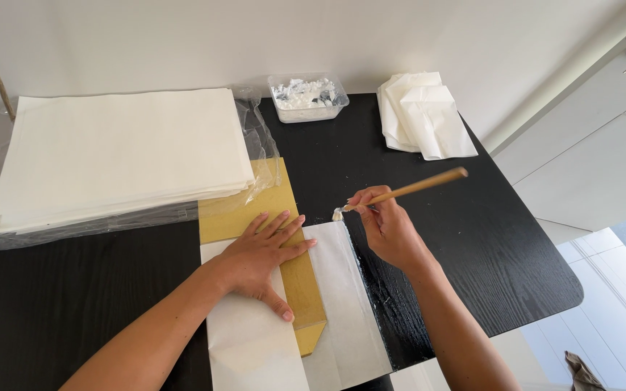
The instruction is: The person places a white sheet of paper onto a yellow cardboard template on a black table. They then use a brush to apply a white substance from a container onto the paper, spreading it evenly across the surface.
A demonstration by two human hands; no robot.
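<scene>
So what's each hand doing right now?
Left hand: open, pressed flat on the white paper and gold template.
Right hand: closed, holding a wooden brush.

Both forearms bare, no sleeves in shot up to frame edge at 6 o'clock. Left hand (264, 257): no rings, no watch, no wristband, no glove. Nails short, rounded, plain, no visible polish. Right hand (387, 230): also ungloved, wrist bare, no bracelet or strap. Arms slim, light hair not resolvable. No tattoos, plasters or marks visible on either arm. Clothing out of view; nothing of torso seen.
</scene>
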